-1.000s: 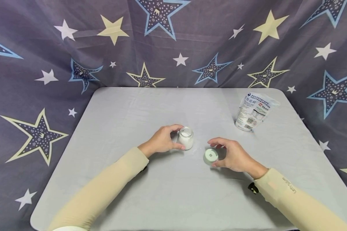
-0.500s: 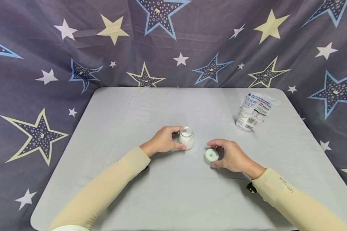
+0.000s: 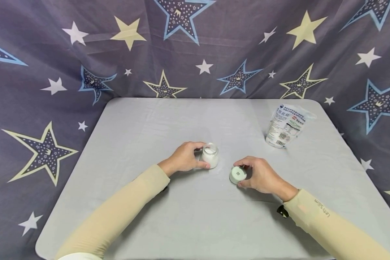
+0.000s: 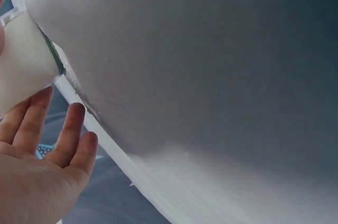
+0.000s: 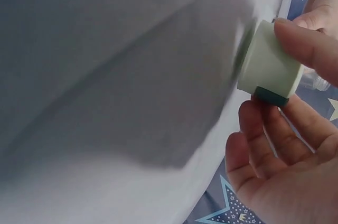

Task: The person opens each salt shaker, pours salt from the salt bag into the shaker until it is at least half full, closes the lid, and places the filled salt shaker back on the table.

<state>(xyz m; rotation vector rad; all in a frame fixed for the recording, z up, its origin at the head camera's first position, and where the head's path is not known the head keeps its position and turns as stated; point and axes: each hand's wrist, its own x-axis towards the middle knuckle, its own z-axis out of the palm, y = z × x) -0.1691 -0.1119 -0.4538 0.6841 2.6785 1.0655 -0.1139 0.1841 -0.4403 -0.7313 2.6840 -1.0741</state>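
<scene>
A small clear glass jar (image 3: 210, 157) holding white contents stands on the table with its mouth uncovered. My left hand (image 3: 186, 156) grips it from the left, thumb in front and fingers behind. In the left wrist view the jar's white side (image 4: 29, 63) shows at the left edge, above the fingers. To the right, a pale green round lid (image 3: 238, 174) with a small grey square on top sits at the table surface. My right hand (image 3: 259, 174) pinches it between thumb and fingers. A dark green tab (image 5: 271, 96) on the lid's side shows in the right wrist view.
A white printed pouch (image 3: 285, 125) stands at the table's back right. The grey cloth-covered table (image 3: 156, 122) has rounded corners. Behind it hangs a dark curtain (image 3: 182, 54) patterned with stars.
My right hand's fingers have come in from around the lid onto its rim, and the lid tilts slightly. My left hand and the jar look almost unmoved.
</scene>
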